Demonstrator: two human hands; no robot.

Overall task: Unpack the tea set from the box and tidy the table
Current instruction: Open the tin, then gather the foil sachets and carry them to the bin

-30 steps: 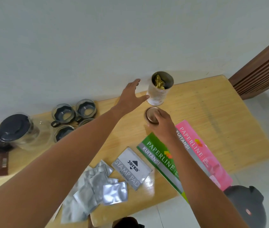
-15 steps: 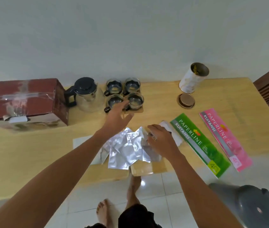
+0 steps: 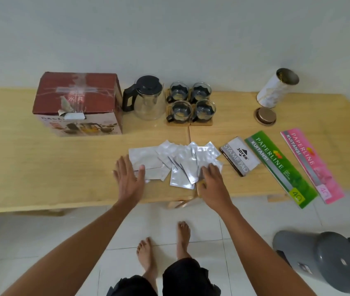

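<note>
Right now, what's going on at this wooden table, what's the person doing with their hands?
A person stands at the light wooden table with both hands flat on a spread of silver foil sachets, the left hand at one end and the right hand at the other, seemingly gathering them. Behind, the red cardboard box, the glass teapot with black lid and four glass cups stand unpacked.

wooden table (image 3: 41, 167) with box (image 3: 77, 103), teapot (image 3: 148, 99), foil sachets (image 3: 180, 163), booklets (image 3: 281, 167)
</note>
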